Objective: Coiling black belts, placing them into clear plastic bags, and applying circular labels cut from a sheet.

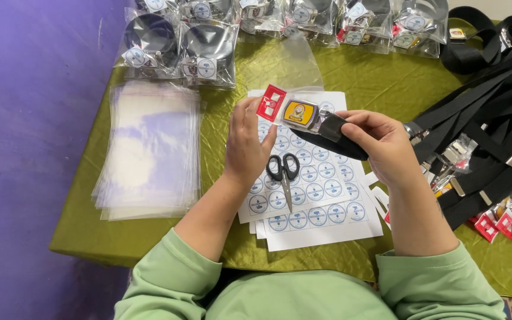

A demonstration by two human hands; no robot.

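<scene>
Here the left hand (249, 142) pinches a red paper tag (271, 102). The right hand (380, 142) grips the rolled black belt (333, 135) with its yellow buckle (298, 112). Holding the buckle steady would likely help.

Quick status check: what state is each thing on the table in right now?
Left hand: pinching red tag.
Right hand: gripping rolled black belt, buckle facing up.
Scissors: closed, lying on sticker sheets.
Clear bags: stacked, empty.
Packed bags: filled, stickered.
Loose belts: unpacked, piled.
</scene>
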